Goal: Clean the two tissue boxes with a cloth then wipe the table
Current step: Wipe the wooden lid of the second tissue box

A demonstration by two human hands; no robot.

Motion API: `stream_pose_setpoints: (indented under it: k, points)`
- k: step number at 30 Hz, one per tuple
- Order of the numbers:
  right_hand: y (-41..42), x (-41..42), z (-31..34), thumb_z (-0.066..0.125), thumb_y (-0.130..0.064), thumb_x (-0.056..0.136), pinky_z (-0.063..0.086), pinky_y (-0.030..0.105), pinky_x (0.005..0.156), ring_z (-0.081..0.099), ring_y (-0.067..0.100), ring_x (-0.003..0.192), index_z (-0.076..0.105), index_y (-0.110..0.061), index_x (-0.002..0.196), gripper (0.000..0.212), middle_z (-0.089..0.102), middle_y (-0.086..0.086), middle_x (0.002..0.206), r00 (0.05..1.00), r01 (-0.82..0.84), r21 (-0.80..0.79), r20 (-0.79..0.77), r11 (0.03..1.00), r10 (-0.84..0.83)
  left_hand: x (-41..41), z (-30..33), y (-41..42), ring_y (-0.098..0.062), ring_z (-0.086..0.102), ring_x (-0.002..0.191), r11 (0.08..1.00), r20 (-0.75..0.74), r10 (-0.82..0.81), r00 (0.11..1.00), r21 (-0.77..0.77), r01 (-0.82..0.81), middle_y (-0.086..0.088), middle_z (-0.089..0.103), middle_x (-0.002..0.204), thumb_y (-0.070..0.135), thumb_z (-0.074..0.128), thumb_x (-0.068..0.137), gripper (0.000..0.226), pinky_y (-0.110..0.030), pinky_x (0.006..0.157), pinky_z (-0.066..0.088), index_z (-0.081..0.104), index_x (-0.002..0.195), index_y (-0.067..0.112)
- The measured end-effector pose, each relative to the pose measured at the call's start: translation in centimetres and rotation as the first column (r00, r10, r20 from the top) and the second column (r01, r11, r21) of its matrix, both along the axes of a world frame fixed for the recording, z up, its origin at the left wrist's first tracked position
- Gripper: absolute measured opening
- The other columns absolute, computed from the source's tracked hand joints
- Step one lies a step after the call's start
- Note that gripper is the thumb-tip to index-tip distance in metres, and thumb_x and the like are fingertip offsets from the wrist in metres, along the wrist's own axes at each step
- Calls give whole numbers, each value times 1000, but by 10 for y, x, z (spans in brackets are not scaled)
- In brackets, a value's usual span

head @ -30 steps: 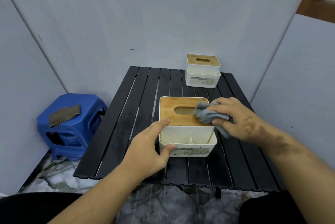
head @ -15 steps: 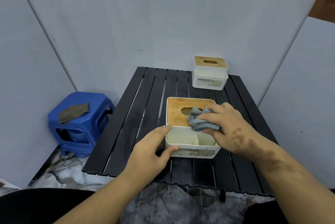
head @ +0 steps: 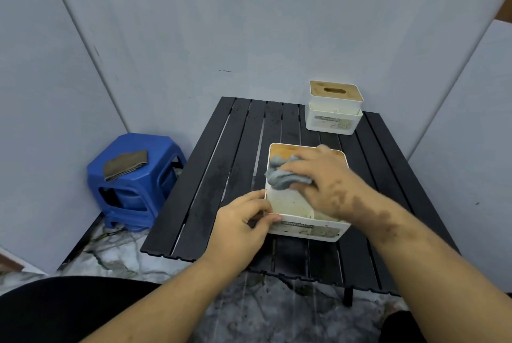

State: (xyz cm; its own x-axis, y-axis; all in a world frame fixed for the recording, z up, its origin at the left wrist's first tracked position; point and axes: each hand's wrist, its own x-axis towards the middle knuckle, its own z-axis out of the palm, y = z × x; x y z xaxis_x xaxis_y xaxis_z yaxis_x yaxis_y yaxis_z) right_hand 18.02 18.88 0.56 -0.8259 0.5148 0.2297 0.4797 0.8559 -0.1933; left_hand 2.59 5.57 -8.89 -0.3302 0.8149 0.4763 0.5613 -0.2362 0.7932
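Wiping is under way on the near tissue box [head: 302,220], which sits on the black slatted bench [head: 221,176] toward its front edge, right of centre. The right hand [head: 327,184] lies on top of the box, its fingers curled over a crumpled grey cloth [head: 282,176] and pressing it onto the bamboo lid [head: 279,151] close to the lid's left edge. Most of the lid is hidden under the hand and cloth, so the dispensing slot cannot be seen. The left hand [head: 243,220] pinches the box's near left corner, thumb on the front rim and fingers against the left wall, which I judge steadies it against the rubbing.

The box's long axis runs roughly left to right across the bench, its labelled front face toward the person, with the open front compartment, visibly soiled, just below the cloth. That compartment lies directly toward the person from the right hand, so a short pull of the cloth toward the body would reach it; the right hand is plainly the nearer one for that.

The second tissue box [head: 333,118] stands at the far right corner of the bench, well apart from both hands, likewise long side left to right and label facing the person. It looks untouched, and the bench still shows specks.

A blue plastic stool [head: 133,198] stands on the floor left of the bench, carrying a folded brownish cloth [head: 124,163].
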Motion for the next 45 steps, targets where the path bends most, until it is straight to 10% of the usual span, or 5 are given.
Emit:
stream_pose_setpoints:
  k: [14, 20, 33, 40, 45]
  points:
    - [44, -15, 20, 56, -38, 98, 37, 47, 101, 41, 22, 116, 59, -45, 125, 28, 51, -14, 120, 966, 258, -104, 60, 961, -253, 0, 0, 1, -17, 73, 89, 998, 12, -5, 1000, -65, 6, 16, 72, 117, 42, 73, 85, 24, -37, 81, 64, 74, 83, 18]
    - [25, -35, 13, 51, -34, 100, 38, 44, 91, 40, 18, 109, 57, -52, 125, 31, 52, -17, 129, 995, 1, 39, 102, 999, -5, -1, 3, 2, -14, 71, 95, 999, -56, 26, 998, -45, -28, 15, 68, 106, 40, 76, 86, 22, -35, 80, 63, 71, 79, 20]
    - [65, 23, 15, 57, -36, 98, 38, 48, 100, 39, 22, 120, 57, -45, 126, 29, 52, -13, 129, 907, 419, -103, 86, 902, -412, -5, 5, 4, -11, 73, 107, 996, -13, -49, 999, -76, 48, 16, 73, 124, 18, 83, 87, 7, -34, 89, 63, 77, 86, 17]
    - [22, -44, 10, 48, -33, 101, 39, 48, 91, 40, 20, 107, 54, -50, 124, 30, 51, -14, 126, 995, 85, -29, 58, 996, -83, -5, 4, 3, -7, 71, 113, 995, -26, -4, 1000, -99, 1, 11, 76, 117, 21, 84, 87, 13, -36, 91, 62, 73, 80, 24]
    - [60, -5, 20, 50, -37, 101, 42, 49, 93, 44, 19, 109, 57, -52, 119, 24, 54, -16, 123, 982, 173, -84, 96, 981, -165, 1, 9, 2, -13, 71, 108, 995, -43, -13, 999, -104, 9, 11, 73, 112, 16, 81, 89, 9, -32, 89, 62, 74, 84, 14]
